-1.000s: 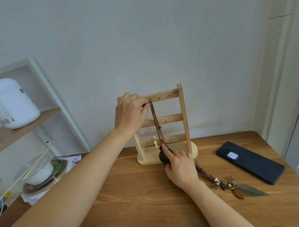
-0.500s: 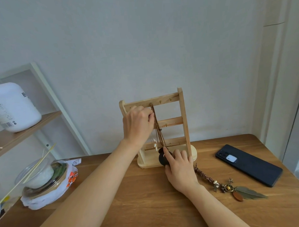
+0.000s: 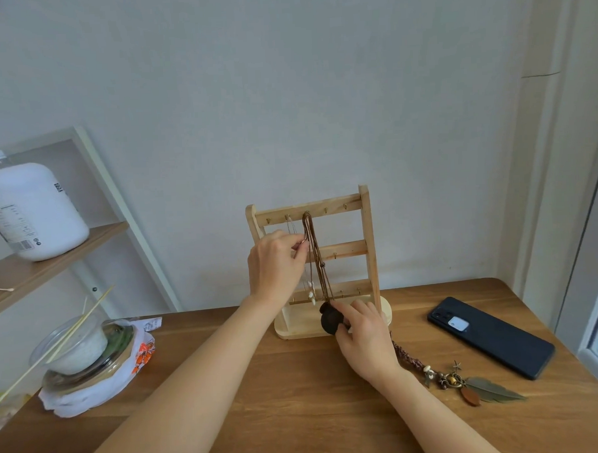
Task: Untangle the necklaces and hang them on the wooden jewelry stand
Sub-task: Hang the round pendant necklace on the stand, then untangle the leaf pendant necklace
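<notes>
A wooden jewelry stand [image 3: 368, 230] with three hook bars stands at the back of the table. A brown cord necklace [image 3: 315, 249] hangs from a hook on the top bar, its dark round pendant [image 3: 330, 321] down at the stand's base. My left hand [image 3: 275, 261] pinches the cord near the middle bar. My right hand [image 3: 364, 340] holds the pendant with curled fingers. A thin pale necklace [image 3: 310, 294] with white beads hangs just left of the brown one. A braided necklace with a feather charm [image 3: 483, 391] lies on the table right of my right wrist.
A black phone [image 3: 491, 336] lies on the wooden table [image 3: 299, 414] at the right. At the left sit a plastic food bowl with chopsticks [image 3: 80, 352] on a bag, and a shelf [image 3: 52, 261] with a white jug [image 3: 33, 210].
My left hand has dropped from the top bar down to the middle bar, sliding along the brown cord. The right hand has stayed on the pendant. The camera tilted down a little.
</notes>
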